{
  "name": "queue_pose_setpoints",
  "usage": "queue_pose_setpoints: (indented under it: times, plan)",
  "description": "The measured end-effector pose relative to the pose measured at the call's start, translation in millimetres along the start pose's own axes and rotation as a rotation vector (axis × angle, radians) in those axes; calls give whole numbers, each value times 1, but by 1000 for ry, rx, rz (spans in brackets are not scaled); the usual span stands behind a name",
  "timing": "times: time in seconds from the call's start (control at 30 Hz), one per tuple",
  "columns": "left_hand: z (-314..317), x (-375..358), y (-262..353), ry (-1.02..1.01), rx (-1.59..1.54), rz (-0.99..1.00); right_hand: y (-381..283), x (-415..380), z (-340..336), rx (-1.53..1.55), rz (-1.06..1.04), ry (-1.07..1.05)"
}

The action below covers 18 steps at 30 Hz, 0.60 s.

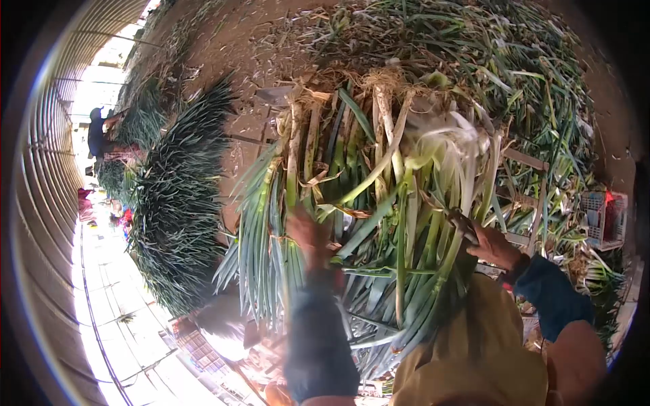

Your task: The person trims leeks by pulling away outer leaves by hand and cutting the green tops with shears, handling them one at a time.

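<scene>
Long green onions with pale stems and brown roots (382, 128) lie side by side in front of me, roots away from me and leaves toward me. My left hand (311, 237), blurred by motion, is over the stalks on the left part of the pile; its fingers are smeared. On the right, my right hand (493, 247) is closed around the handle of a dark tool (462, 226), whose far end is hard to make out among the stalks. White stems (464, 159) just beyond the tool are blurred.
Loose leaves and trimmings (535, 88) cover the ground at the upper right. A large heap of green onions (179, 203) stands at the left, with a person (98, 135) beyond it. At the far right is a plastic crate (604, 220); a wooden frame (525, 160) lies nearer.
</scene>
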State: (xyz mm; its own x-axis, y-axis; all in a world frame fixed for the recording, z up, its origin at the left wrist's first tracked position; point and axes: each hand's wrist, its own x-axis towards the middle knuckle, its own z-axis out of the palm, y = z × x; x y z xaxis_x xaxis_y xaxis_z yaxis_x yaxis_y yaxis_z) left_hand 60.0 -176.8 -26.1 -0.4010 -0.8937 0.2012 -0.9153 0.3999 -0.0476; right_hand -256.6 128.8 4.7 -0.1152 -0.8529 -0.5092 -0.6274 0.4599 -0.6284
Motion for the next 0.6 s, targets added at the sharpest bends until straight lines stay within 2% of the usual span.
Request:
queue_pose_setpoints:
  times: [0.03,0.07,0.1,0.13,0.17,0.23,0.27,0.3,0.33,0.43,0.47,0.5,0.53,0.6]
  plan:
    - [-11,24,-24,-21,228,-184,12,0,15,111,-8,112]
    - [13,36,-80,4,196,-209,35,4,34,221,-15,224]
    - [-6,45,-96,-179,27,-379,48,11,42,327,-28,339]
    - [-4,49,-115,-493,-214,-539,44,9,30,287,261,240]
    - [35,29,-142,-471,-218,-338,35,4,24,419,230,301]
    - [42,6,-132,-410,-135,-177,23,-3,27,466,172,330]
    - [12,0,-95,-372,-52,-219,20,-9,35,378,144,298]
    - [7,-1,-87,-400,-68,-243,17,-13,41,285,111,268]
    - [1,-2,-79,-428,-84,-268,1,-16,45,112,-85,275]
    - [1,-14,-59,-538,-161,-363,-52,-19,49,226,-251,189]
    - [61,-50,-83,-310,-249,-184,-65,-13,53,388,-271,153]
    - [119,-85,-106,-95,-294,13,-76,-12,55,389,-309,160]
    - [112,-99,-81,-142,-308,12,-87,-10,58,390,-347,166]
    - [84,-121,-15,-312,-380,-37,-107,-11,51,55,-444,267]
